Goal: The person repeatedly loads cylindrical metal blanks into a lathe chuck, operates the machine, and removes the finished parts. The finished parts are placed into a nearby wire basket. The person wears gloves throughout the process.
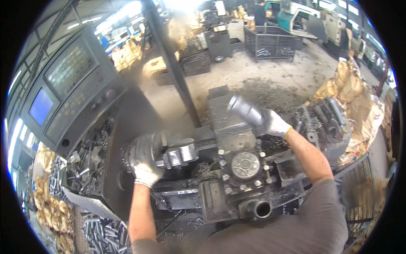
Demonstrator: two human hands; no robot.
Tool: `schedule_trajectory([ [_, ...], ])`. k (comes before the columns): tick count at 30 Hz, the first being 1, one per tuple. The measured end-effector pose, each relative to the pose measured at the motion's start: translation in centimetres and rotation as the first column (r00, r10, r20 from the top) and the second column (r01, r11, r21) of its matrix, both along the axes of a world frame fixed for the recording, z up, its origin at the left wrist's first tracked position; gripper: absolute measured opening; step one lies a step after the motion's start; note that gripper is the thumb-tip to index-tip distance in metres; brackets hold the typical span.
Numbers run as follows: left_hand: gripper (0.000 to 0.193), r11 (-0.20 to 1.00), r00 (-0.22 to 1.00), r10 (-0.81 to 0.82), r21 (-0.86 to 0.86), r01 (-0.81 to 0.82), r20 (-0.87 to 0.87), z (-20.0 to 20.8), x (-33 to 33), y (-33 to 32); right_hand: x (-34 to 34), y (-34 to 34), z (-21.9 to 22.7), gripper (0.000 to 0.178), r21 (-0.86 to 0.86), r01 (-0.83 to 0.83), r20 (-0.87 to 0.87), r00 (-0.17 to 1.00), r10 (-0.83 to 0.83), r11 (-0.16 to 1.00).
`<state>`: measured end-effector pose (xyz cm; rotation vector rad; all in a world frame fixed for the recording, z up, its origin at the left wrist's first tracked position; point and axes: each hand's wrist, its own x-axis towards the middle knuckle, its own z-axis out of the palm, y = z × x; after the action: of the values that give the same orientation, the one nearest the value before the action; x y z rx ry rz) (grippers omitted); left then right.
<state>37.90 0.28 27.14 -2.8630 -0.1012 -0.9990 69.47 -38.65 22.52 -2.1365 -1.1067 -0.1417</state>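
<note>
Gripping the near end of a grey metal tube point(243, 110), your gloved right hand point(270, 123) is closed around it, the tube slanting up to that hand's left. Your gloved left hand point(144, 164) rests at the lathe chuck point(179, 155); how tightly it closes, I cannot tell. A control panel point(63, 108) stands beyond it, further left; loose metal pieces point(103, 233) lie below.

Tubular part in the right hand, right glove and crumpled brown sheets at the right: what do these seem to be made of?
Tubular part: metal, perhaps steel, smooth and shiny, by its grey colour and bright highlights.
Right glove: apparently fabric, matte white near the wrist; its darker area may be coating or grime.
Crumpled brown sheets: likely paper, matte, with stiff creases.
</note>
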Motion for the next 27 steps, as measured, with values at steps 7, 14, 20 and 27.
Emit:
schedule_trajectory([
  [7,0.100,0.956,0.873,0.057,-0.225,-0.187,-0.484,4.0,2.6,2.9,-13.0,-1.1,13.0,0.073,0.425,0.230,0.208,0.916,-0.342,0.876],
  [14,0.093,-0.444,0.747,-0.362,-0.807,0.388,0.558,0.3,-9.4,-19.0,-34.4,1.0,12.4,0.088,0.021,0.255,0.204,0.945,-0.254,0.967],
  [20,0.050,-0.742,0.972,-0.217,-0.662,-0.107,0.086,-8.7,-13.7,-20.0,-39.7,0.9,-1.3,0.095,-0.532,0.051,-0.358,0.891,-0.279,0.845],
  [27,0.044,-0.871,0.972,-0.158,-0.487,-0.055,0.172,-20.2,-15.1,-18.6,-39.4,-1.0,-13.7,0.068,-0.416,0.014,-0.615,0.732,-0.292,0.909],
])
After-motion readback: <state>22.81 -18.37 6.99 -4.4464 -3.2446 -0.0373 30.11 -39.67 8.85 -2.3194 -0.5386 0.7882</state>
